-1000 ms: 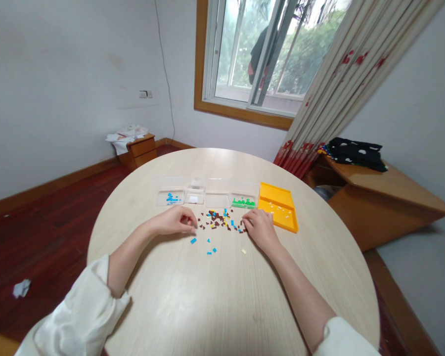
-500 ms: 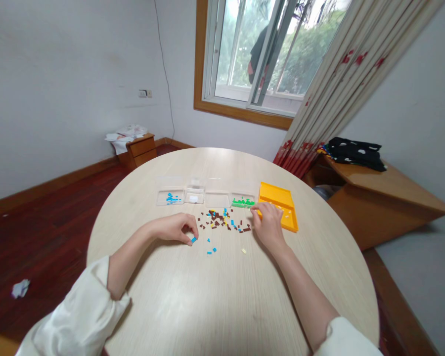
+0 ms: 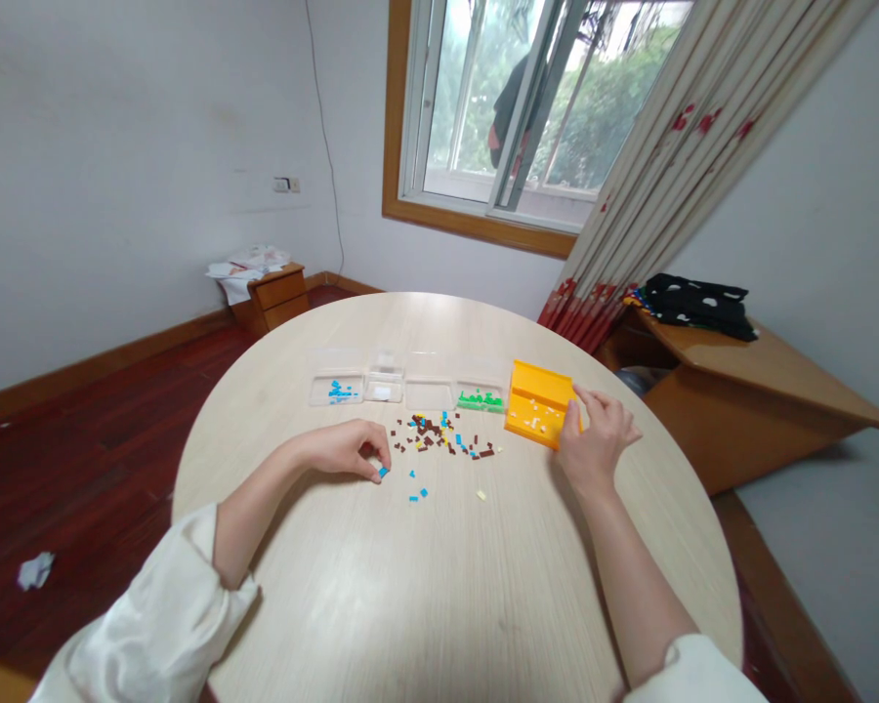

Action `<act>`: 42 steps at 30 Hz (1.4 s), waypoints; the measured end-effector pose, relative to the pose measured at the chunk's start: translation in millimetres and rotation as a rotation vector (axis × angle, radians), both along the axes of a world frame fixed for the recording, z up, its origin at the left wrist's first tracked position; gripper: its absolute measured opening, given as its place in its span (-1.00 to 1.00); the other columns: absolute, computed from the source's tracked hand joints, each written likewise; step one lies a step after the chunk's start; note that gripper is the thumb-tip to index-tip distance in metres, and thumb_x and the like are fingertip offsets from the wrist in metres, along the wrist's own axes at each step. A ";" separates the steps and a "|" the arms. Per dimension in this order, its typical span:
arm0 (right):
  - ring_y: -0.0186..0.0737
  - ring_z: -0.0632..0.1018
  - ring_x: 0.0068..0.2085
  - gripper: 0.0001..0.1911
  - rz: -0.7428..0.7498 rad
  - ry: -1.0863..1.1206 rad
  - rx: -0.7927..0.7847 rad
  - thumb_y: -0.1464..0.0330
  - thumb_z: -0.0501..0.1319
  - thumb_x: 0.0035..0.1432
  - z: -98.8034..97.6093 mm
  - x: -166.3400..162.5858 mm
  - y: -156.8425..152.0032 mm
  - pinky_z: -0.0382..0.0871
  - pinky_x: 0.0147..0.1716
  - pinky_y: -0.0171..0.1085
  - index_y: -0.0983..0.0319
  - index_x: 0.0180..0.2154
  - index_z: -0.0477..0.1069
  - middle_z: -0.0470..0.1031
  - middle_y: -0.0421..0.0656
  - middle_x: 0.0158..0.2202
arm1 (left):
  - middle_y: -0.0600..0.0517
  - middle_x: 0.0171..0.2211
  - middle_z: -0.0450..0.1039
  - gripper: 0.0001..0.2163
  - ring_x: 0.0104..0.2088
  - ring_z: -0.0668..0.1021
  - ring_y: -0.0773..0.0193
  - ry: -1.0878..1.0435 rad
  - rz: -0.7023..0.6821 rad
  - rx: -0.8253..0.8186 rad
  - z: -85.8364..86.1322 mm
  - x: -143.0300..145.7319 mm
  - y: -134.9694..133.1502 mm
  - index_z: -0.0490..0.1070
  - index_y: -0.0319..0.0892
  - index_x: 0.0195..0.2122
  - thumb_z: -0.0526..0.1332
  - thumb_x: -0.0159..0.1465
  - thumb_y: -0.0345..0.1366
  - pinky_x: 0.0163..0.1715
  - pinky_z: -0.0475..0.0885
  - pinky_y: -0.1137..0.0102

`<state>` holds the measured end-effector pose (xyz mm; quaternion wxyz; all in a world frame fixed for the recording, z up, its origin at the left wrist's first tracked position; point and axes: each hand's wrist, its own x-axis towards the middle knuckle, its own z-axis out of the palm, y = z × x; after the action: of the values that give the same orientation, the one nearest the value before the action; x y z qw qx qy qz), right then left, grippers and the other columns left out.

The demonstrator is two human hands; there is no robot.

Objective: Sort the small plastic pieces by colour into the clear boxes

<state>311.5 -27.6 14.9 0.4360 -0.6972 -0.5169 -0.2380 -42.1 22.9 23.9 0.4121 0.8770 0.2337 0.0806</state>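
My left hand (image 3: 352, 451) rests on the table, thumb and forefinger closed on a small blue toy brick (image 3: 383, 473). Beside it lie a few loose blue bricks (image 3: 423, 493). My right hand (image 3: 597, 434) is at the right side of the yellow box (image 3: 533, 436), its fingers apart and thumb against or close to the box's edge; I cannot tell whether it touches. Small white bricks (image 3: 534, 421) lie in that box. Between my hands spreads a pile of brown bricks (image 3: 429, 430), mixed with yellow and blue ones.
A row of clear trays stands behind the pile: one with blue bricks (image 3: 337, 391), a small one (image 3: 383, 391), a bare one (image 3: 430, 394), and one with green bricks (image 3: 481, 399). A cream brick (image 3: 481, 495) lies nearer me on the round table (image 3: 381, 596).
My right hand has moved rightward from the left part of the yellow box to its right side, uncovering the white bricks inside. My left hand has stayed in place with the blue brick.
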 end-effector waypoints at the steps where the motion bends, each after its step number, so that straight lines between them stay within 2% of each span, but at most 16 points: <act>1: 0.01 0.34 -0.11 -0.66 0.003 0.002 -0.002 0.31 -0.02 0.19 0.6 -0.8 -0.5 0.04 -0.12 -0.02 0.28 -0.13 0.43 0.39 0.03 -0.16 | 0.02 -0.37 0.43 -0.86 -0.39 0.41 0.35 -0.003 0.014 -0.005 0.8 0.0 -0.4 0.52 -0.22 -0.36 0.30 0.06 -0.30 -0.38 0.28 0.47; 4: 0.03 0.35 -0.11 -0.65 0.013 -0.005 -0.002 0.32 -0.01 0.18 2.2 -4.3 -1.9 0.06 -0.13 -0.01 0.28 -0.12 0.44 0.39 0.04 -0.17 | 0.01 -0.36 0.44 -0.86 -0.36 0.42 0.32 -0.052 0.152 0.043 3.7 0.0 0.6 0.51 -0.21 -0.37 0.29 0.06 -0.27 -0.34 0.30 0.43; 6: 0.03 0.35 -0.12 -0.66 0.020 -0.015 0.003 0.33 -0.01 0.17 2.8 -6.3 -2.5 0.07 -0.13 0.00 0.27 -0.12 0.44 0.39 0.04 -0.18 | 0.00 -0.34 0.44 -0.86 -0.32 0.43 0.28 -0.171 0.370 0.161 5.6 -0.8 4.1 0.49 -0.20 -0.37 0.27 0.08 -0.27 -0.28 0.31 0.39; 9: 0.02 0.35 -0.13 -0.66 0.035 -0.026 0.001 0.34 0.00 0.16 3.2 -8.1 -3.0 0.09 -0.13 0.01 0.26 -0.12 0.44 0.38 0.03 -0.19 | -0.01 -0.32 0.44 -0.87 -0.28 0.43 0.25 -0.354 0.786 0.387 7.8 -5.9 12.6 0.47 -0.20 -0.35 0.24 0.08 -0.28 -0.23 0.32 0.36; 12: 0.01 0.35 -0.13 -0.66 0.050 -0.024 -0.011 0.35 -0.01 0.16 3.3 -8.9 -3.3 0.09 -0.13 0.00 0.26 -0.12 0.44 0.38 0.02 -0.19 | 0.00 -0.34 0.44 -0.88 -0.30 0.42 0.23 -0.375 1.074 0.555 8.5 -14.2 20.5 0.46 -0.18 -0.36 0.24 0.08 -0.30 -0.22 0.32 0.34; 15: 0.00 0.35 -0.12 -0.65 0.066 -0.026 -0.015 0.34 -0.01 0.17 3.2 -9.6 -3.5 0.10 -0.14 -0.02 0.26 -0.11 0.44 0.39 0.02 -0.18 | 0.01 -0.32 0.44 -0.88 -0.30 0.41 0.21 -0.309 1.202 0.626 7.1 -19.9 24.3 0.47 -0.17 -0.34 0.25 0.07 -0.30 -0.19 0.30 0.30; 21: -0.01 0.35 -0.13 -0.66 0.095 -0.025 -0.014 0.34 -0.01 0.17 5.4 -13.7 -5.7 0.10 -0.16 -0.05 0.24 -0.12 0.44 0.39 0.01 -0.18 | -0.02 -0.26 0.42 -0.78 -0.23 0.43 0.14 -0.217 1.296 0.635 5.0 -17.9 22.4 0.48 -0.15 -0.20 0.25 0.10 -0.29 -0.14 0.24 0.23; 25: 0.01 0.34 -0.12 -0.67 0.121 -0.001 -0.023 0.36 -0.01 0.17 7.7 -15.6 -6.8 0.11 -0.15 -0.01 0.23 -0.11 0.43 0.36 0.01 -0.18 | -0.03 -0.25 0.42 -0.63 -0.24 0.43 0.13 -0.204 1.300 0.632 4.9 -15.6 21.4 0.43 -0.13 -0.05 0.27 0.08 -0.27 -0.16 0.23 0.23; 28: 0.00 0.34 -0.12 -0.68 0.148 0.001 -0.025 0.37 0.00 0.16 7.1 -17.0 -6.2 0.13 -0.14 -0.01 0.23 -0.11 0.44 0.36 0.01 -0.18 | -0.02 -0.26 0.42 -0.68 -0.24 0.43 0.15 -0.212 1.262 0.619 3.9 -13.7 21.5 0.45 -0.13 -0.10 0.28 0.08 -0.28 -0.16 0.23 0.25; 30: -0.02 0.35 -0.13 -0.69 0.176 -0.005 -0.035 0.39 0.01 0.16 4.6 -19.9 -5.1 0.14 -0.15 -0.03 0.21 -0.13 0.45 0.37 -0.01 -0.19 | 0.00 -0.30 0.43 -0.78 -0.27 0.43 0.18 -0.228 1.205 0.593 3.1 -11.7 21.4 0.48 -0.14 -0.22 0.26 0.08 -0.29 -0.18 0.25 0.27; 33: -0.06 0.37 -0.16 -0.70 0.270 -0.029 -0.091 0.43 0.01 0.15 -2.6 -30.8 -2.9 0.15 -0.16 -0.06 0.20 -0.20 0.48 0.39 -0.03 -0.23 | 0.03 -0.39 0.43 -0.93 -0.31 0.42 0.23 -0.247 1.058 0.549 1.9 -7.3 20.0 0.47 -0.16 -0.43 0.24 0.10 -0.29 -0.22 0.26 0.32; 36: -0.08 0.37 -0.16 -0.72 0.418 -0.076 -0.208 0.47 0.04 0.12 -11.1 -50.0 -1.6 0.17 -0.16 -0.10 0.19 -0.24 0.50 0.41 -0.04 -0.21 | 0.06 -0.51 0.38 -0.83 -0.39 0.40 0.28 -0.248 0.890 0.507 0.3 -1.3 16.3 0.37 -0.19 -0.58 0.22 0.11 -0.26 -0.30 0.25 0.37; 39: -0.08 0.34 -0.04 -0.70 0.600 -0.150 -0.356 0.44 0.04 0.17 -16.8 -70.7 -2.8 0.18 -0.10 -0.08 0.16 -0.14 0.48 0.38 -0.03 -0.09 | 0.07 -0.56 0.33 -0.75 -0.49 0.35 0.34 -0.217 0.703 0.423 -1.7 4.7 10.6 0.30 -0.21 -0.63 0.19 0.15 -0.24 -0.41 0.22 0.41; 42: -0.06 0.28 0.05 -0.66 0.693 -0.218 -0.439 0.43 0.02 0.21 -18.8 -83.4 -5.4 0.15 0.00 -0.04 0.13 -0.04 0.43 0.33 -0.02 0.01 | 0.05 -0.54 0.35 -0.76 -0.49 0.36 0.36 -0.166 0.464 0.297 -2.4 9.8 3.1 0.35 -0.23 -0.60 0.18 0.16 -0.23 -0.43 0.23 0.42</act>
<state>228.1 -33.0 -3.8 0.2742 -0.5295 -0.8021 -0.0340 -32.3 26.0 21.5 0.2676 0.8411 0.3793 0.2775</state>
